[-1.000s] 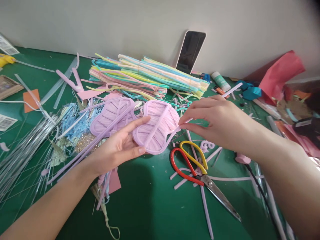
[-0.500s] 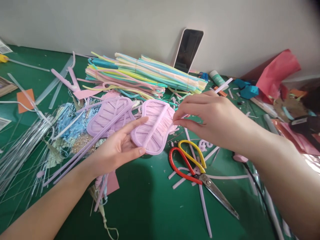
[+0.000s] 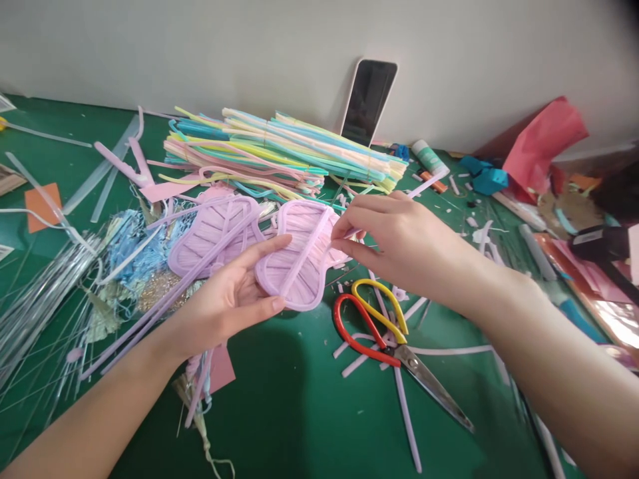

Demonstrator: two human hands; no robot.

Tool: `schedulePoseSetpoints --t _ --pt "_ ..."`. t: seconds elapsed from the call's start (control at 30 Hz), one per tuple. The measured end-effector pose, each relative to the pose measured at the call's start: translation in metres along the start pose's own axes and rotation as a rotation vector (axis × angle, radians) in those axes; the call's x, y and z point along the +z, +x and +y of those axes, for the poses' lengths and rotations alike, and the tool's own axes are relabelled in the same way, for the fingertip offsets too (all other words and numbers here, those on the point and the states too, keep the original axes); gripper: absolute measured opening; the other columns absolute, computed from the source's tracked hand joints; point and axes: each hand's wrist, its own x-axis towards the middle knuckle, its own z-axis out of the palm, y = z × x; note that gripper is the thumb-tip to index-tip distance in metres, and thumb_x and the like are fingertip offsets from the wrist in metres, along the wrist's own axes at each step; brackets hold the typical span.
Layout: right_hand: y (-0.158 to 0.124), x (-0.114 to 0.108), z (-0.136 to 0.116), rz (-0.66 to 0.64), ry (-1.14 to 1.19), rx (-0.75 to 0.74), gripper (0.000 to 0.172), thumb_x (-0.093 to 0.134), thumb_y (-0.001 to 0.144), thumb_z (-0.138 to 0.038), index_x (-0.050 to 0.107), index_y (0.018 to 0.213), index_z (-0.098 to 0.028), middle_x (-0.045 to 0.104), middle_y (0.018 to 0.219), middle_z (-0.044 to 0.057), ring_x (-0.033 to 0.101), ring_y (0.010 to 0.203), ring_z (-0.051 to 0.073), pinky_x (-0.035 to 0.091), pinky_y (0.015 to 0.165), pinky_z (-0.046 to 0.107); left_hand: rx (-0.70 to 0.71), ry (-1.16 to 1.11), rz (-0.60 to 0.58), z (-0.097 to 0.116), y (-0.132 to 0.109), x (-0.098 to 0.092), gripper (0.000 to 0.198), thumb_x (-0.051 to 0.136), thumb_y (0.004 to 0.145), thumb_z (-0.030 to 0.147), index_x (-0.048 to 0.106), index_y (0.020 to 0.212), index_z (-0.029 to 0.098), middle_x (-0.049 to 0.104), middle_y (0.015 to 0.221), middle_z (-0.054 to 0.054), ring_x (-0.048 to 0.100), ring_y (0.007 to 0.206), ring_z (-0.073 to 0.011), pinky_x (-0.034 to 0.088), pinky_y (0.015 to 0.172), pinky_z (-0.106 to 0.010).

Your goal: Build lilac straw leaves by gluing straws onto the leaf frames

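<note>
A lilac wing-shaped piece point(image 3: 292, 266), edged with fuzzy pipe cleaner and filled with pleated pink-lilac material, rests in my left hand point(image 3: 234, 296). Its thumb and fingers grip the lower left rim. A straight lilac strip crosses the piece's middle. My right hand point(image 3: 384, 229) pinches a thin lilac pipe cleaner point(image 3: 429, 182) at the right edge of the piece; the strip's far end sticks out beyond the knuckles. A similar lilac wing point(image 3: 212, 233) lies behind the left hand, with long lilac stems across it.
Bundled pastel pipe cleaners point(image 3: 279, 150) lie at the back, near a phone point(image 3: 369, 100) leaning on the wall. Red-and-yellow-handled scissors point(image 3: 399, 339) lie right of centre among lilac offcuts. Thin metallic wires point(image 3: 44, 306) and blue tassels point(image 3: 132, 243) spread at left. Red paper point(image 3: 544, 146) stands at back right.
My right hand has shifted slightly left along the wing's right edge, still pinching the pipe cleaner. The whole view has moved a little; my left hand keeps its hold.
</note>
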Motion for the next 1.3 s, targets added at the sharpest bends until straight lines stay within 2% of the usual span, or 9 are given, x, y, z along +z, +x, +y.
schedulePoseSetpoints --t 0.13,0.3,0.47,0.53,0.63,0.77,0.93,1.1,1.3 --pt "-0.002 0.001 -0.003 -0.011 -0.011 0.031 0.008 0.057 0.089 -0.016 0.065 0.088 -0.016 0.067 0.088 0.005 0.064 0.081 0.020 0.046 0.071 0.034 0.012 -0.005 -0.015 -0.001 0.000 -0.001 0.067 0.071 0.083 0.017 0.043 0.143 0.027 0.065 0.084 0.000 0.065 0.097 -0.0161 0.052 0.073 -0.015" --pt "-0.009 0.006 -0.007 -0.010 -0.034 0.104 0.013 0.053 0.091 -0.019 0.066 0.090 -0.016 0.066 0.086 0.005 0.065 0.077 0.019 0.045 0.063 0.030 0.019 0.000 -0.013 0.000 0.000 0.000 0.068 0.072 0.082 0.017 0.043 0.144 0.026 0.065 0.079 0.001 0.065 0.101 -0.0192 0.054 0.078 -0.019" --pt "-0.015 0.009 -0.012 0.007 -0.062 0.134 0.015 0.052 0.092 -0.021 0.066 0.090 -0.016 0.066 0.084 0.004 0.064 0.072 0.017 0.043 0.058 0.028 0.020 0.014 0.001 0.000 0.000 -0.001 0.069 0.072 0.082 0.020 0.043 0.144 0.028 0.069 0.103 -0.003 0.066 0.097 -0.0166 0.054 0.077 -0.019" --pt "-0.017 0.010 -0.013 0.019 -0.063 0.151 0.015 0.052 0.092 -0.022 0.066 0.089 -0.016 0.067 0.085 0.004 0.064 0.071 0.016 0.042 0.056 0.028 0.015 0.022 -0.001 0.001 0.000 -0.001 0.069 0.072 0.082 0.021 0.042 0.144 0.028 0.070 0.107 -0.004 0.066 0.099 -0.0179 0.054 0.079 -0.020" --pt "-0.020 0.011 -0.013 0.038 -0.051 0.170 0.014 0.053 0.092 -0.021 0.065 0.089 -0.017 0.068 0.087 0.004 0.063 0.070 0.016 0.042 0.056 0.027 0.006 0.040 0.003 0.001 -0.001 -0.002 0.069 0.071 0.083 0.022 0.042 0.145 0.029 0.070 0.106 -0.004 0.065 0.102 -0.0199 0.054 0.080 -0.022" --pt "-0.023 0.014 -0.013 0.048 0.005 0.193 0.011 0.054 0.090 -0.018 0.063 0.085 -0.017 0.068 0.084 0.003 0.064 0.071 0.016 0.043 0.058 0.027 0.000 0.068 0.021 0.001 -0.002 -0.004 0.069 0.071 0.083 0.024 0.042 0.145 0.031 0.070 0.103 -0.003 0.066 0.093 -0.0171 0.054 0.078 -0.021" --pt "-0.026 0.019 -0.015 0.101 0.077 0.194 0.010 0.055 0.088 -0.014 0.061 0.080 -0.018 0.068 0.083 0.003 0.061 0.064 0.013 0.044 0.057 0.026 0.002 0.079 0.021 0.002 -0.001 -0.003 0.068 0.071 0.083 0.024 0.043 0.144 0.031 0.070 0.102 -0.002 0.066 0.091 -0.0178 0.055 0.077 -0.023" --pt "-0.030 0.023 -0.015 0.185 0.113 0.133 0.010 0.055 0.089 -0.012 0.063 0.088 -0.019 0.070 0.086 0.003 0.063 0.067 0.013 0.047 0.058 0.025 0.008 0.077 0.034 0.002 -0.001 -0.004 0.067 0.072 0.083 0.024 0.045 0.143 0.032 0.068 0.090 0.001 0.063 0.080 -0.0134 0.054 0.073 -0.020" --pt "-0.036 0.025 -0.016 0.181 0.153 0.121 0.014 0.053 0.090 -0.010 0.063 0.095 -0.019 0.069 0.091 0.004 0.066 0.074 0.014 0.049 0.063 0.026 0.018 0.037 0.010 0.001 -0.001 -0.006 0.068 0.071 0.083 0.023 0.044 0.145 0.031 0.064 0.076 0.002 0.057 0.068 -0.0116 0.052 0.068 -0.020"
